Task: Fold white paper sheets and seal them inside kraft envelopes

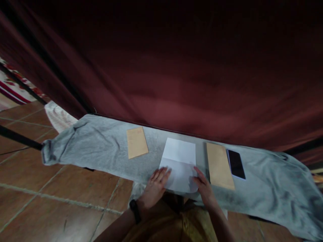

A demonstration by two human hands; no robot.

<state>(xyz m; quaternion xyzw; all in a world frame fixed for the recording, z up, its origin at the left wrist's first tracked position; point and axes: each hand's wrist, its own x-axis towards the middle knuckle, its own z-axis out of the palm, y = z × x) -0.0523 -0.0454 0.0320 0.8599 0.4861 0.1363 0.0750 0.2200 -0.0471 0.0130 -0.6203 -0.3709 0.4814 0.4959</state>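
Note:
A white sheet of paper (179,151) with a crease across its middle lies before me on the grey cloth. My left hand (156,184), with a black band on its wrist, rests flat with fingers stretched over the sheet's lower left edge. At the lower right edge, my right hand (203,185) touches the paper, index finger and thumb apart. To the right of that hand is a tan envelope-like piece (220,165). A smaller tan envelope-like piece (137,142) lies to the left of the sheet.
A dark-screened phone (236,164) lies beside the larger tan piece. The grey cloth (101,144) covers a narrow bench-like surface, wrinkled at both ends. Behind it hangs a dark red curtain (164,84). Dark bars (21,137) stand at the left, above a tiled floor (68,205).

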